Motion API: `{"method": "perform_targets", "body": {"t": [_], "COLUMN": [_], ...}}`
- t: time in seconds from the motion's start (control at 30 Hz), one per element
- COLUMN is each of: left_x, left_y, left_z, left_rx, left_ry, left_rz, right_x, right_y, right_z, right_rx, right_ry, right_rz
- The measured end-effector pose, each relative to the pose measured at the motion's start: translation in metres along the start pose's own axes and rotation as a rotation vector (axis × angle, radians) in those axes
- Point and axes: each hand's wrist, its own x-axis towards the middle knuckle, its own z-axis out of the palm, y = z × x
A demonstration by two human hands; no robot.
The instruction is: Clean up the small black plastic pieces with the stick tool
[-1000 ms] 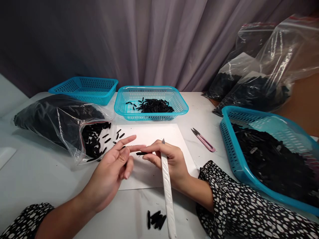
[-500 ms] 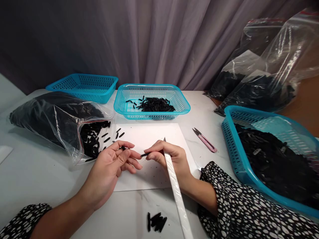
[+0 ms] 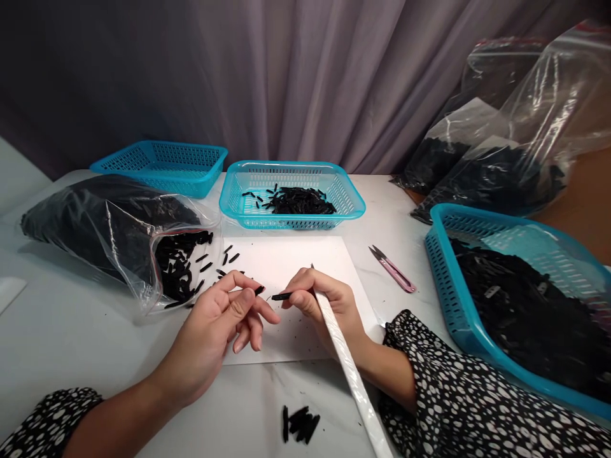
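Note:
My left hand [image 3: 224,324] pinches a small black piece [image 3: 259,290] between thumb and index finger, its other fingers loosely spread. Facing it, my right hand [image 3: 329,305] grips a short black strip [image 3: 280,296] by one end; the two pieces are a little apart. A long white-wrapped tool with a dark pointed tip [image 3: 341,353] also rests in my right hand, running down toward the front edge. Both hands are above a white sheet [image 3: 296,254] dotted with black specks. Several loose black strips [image 3: 204,266] lie left of the sheet by an open bag.
The clear bag [image 3: 95,216] of black pieces lies on the left. A blue basket [image 3: 292,222] at the back holds black strips; another blue basket [image 3: 210,181] stands beside it. Pink-handled snips [image 3: 392,270], a full blue basket [image 3: 442,299] and clear bags [image 3: 496,178] are right. A small strip pile [image 3: 300,425] lies in front.
My hands have drawn slightly apart, and the black piece in my left fingers now shows at the fingertips. The lower end of the white tool has swung right.

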Motion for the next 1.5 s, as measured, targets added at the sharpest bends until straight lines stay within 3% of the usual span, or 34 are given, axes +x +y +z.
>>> {"method": "perform_targets", "body": {"t": [0.13, 0.33, 0.47, 0.6, 0.73, 0.97, 1.1, 1.2, 1.5], "left_x": [0.000, 0.002, 0.002, 0.000, -0.002, 0.019, 0.033, 0.036, 0.035], "left_y": [-0.001, -0.006, -0.007, -0.006, -0.005, 0.001, -0.006, -0.008, -0.005], "left_z": [-0.001, -0.006, -0.008, -0.007, -0.007, -0.033, -0.053, -0.057, -0.049], "left_rx": [0.036, 0.133, 0.207, 0.305, 0.386, 1.017, 1.372, 1.549, 1.558], "left_ry": [-0.003, -0.008, 0.030, 0.034, 0.014, 0.202, 0.196, 0.159, 0.161], "left_rz": [-0.011, 0.019, 0.086, 0.159, 0.233, 0.669, 0.683, 0.673, 0.666], "right_x": [-0.001, 0.004, 0.004, -0.001, -0.003, -0.002, -0.002, -0.002, -0.002], "right_y": [-0.003, -0.006, -0.010, -0.009, -0.006, -0.006, -0.007, -0.008, -0.010], "right_z": [0.001, 0.003, 0.003, 0.005, 0.006, 0.005, 0.006, 0.007, 0.007], "right_rx": [0.048, 0.453, 0.216, -0.070, -0.154, -0.133, -0.103, -0.058, -0.050], "right_ry": [-0.008, -0.134, -0.120, -0.116, -0.074, -0.022, -0.007, 0.003, 0.003], "right_rz": [0.091, 0.267, 0.222, 0.052, -0.057, -0.058, -0.022, 0.018, 0.049]}}
